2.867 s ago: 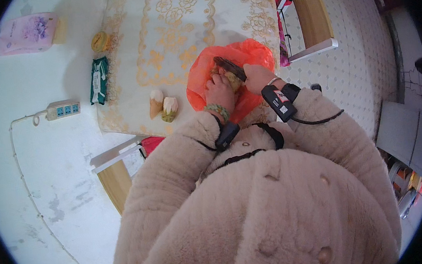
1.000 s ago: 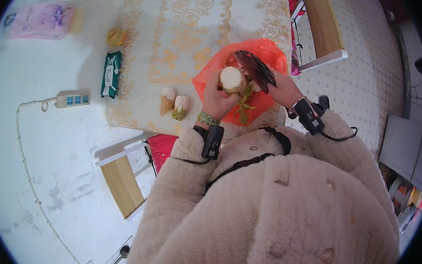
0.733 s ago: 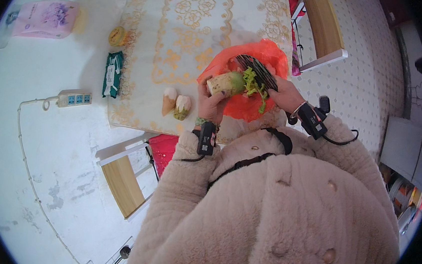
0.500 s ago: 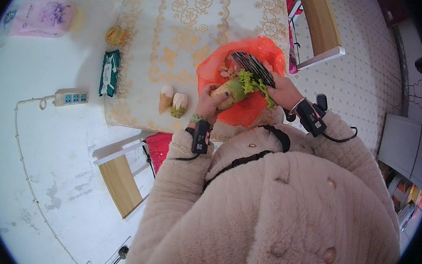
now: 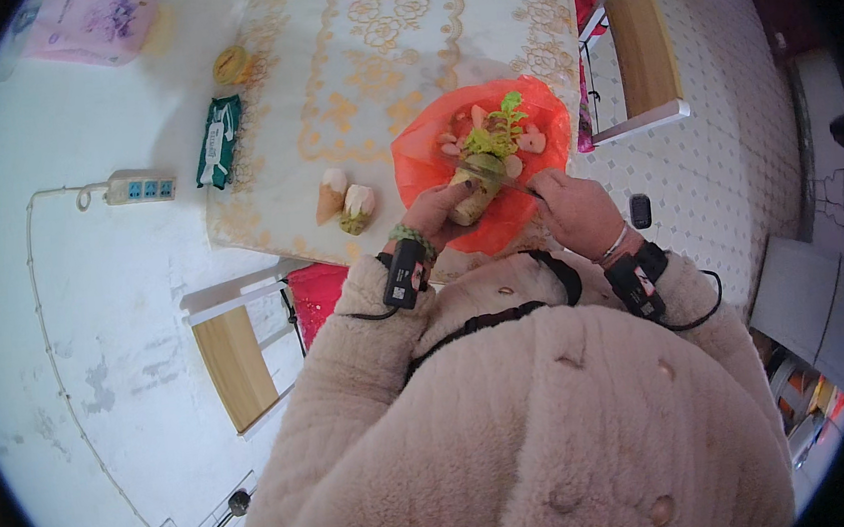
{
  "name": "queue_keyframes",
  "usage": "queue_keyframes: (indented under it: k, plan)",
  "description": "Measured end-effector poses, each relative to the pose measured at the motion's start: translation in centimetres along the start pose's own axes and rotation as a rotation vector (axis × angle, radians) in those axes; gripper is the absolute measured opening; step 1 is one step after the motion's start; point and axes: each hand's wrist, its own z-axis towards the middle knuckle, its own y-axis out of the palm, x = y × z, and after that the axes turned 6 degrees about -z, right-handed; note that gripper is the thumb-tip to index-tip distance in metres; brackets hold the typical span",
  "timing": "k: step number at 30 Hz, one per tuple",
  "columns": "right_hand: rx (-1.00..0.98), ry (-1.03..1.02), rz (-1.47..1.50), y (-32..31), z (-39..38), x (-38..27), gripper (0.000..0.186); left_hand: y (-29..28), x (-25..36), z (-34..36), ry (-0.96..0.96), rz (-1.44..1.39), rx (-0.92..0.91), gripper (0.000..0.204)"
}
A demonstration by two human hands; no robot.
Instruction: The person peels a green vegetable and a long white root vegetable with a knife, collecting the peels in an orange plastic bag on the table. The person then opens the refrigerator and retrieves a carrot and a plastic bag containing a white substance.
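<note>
Left hand (image 5: 435, 214) grips 1 radish (image 5: 474, 205); right hand (image 5: 578, 212) holds 1 knife (image 5: 487, 173) across it; 2 chunks (image 5: 358, 207) lie on the table (image 5: 275, 191).

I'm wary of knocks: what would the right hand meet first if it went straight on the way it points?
Past the knife it holds, the right hand would probably meet the leafy vegetable first. Depth is unclear, so it might touch the pale pieces in the red bag instead.
</note>
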Motion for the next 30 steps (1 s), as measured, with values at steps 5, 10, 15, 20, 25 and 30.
queue_keyframes:
  k: [5,10,15,20,25,30]
  plan:
    - [-0.007,-0.049,-0.058,1.0,0.0,0.4,0.019,-0.4,-0.4,0.2,0.043,0.080,-0.028,0.043]
    - [0.056,-0.005,-0.055,1.1,-0.2,0.2,0.018,-0.8,-0.1,0.0,0.012,0.064,-0.082,0.043]
    - [0.039,0.005,-0.061,1.3,0.0,0.5,0.018,-0.7,-0.2,-0.4,0.002,0.088,-0.095,0.045]
    - [0.062,-0.013,0.010,1.9,0.0,1.1,0.018,-0.8,-0.8,0.6,0.133,0.346,-0.040,0.049]
    - [0.058,0.052,0.091,2.5,0.1,1.9,0.018,-1.6,-1.1,1.5,0.301,0.618,-0.007,0.053]
    - [0.045,0.054,0.172,3.1,0.3,2.2,0.020,-1.1,-1.0,0.2,0.571,0.874,0.112,0.050]
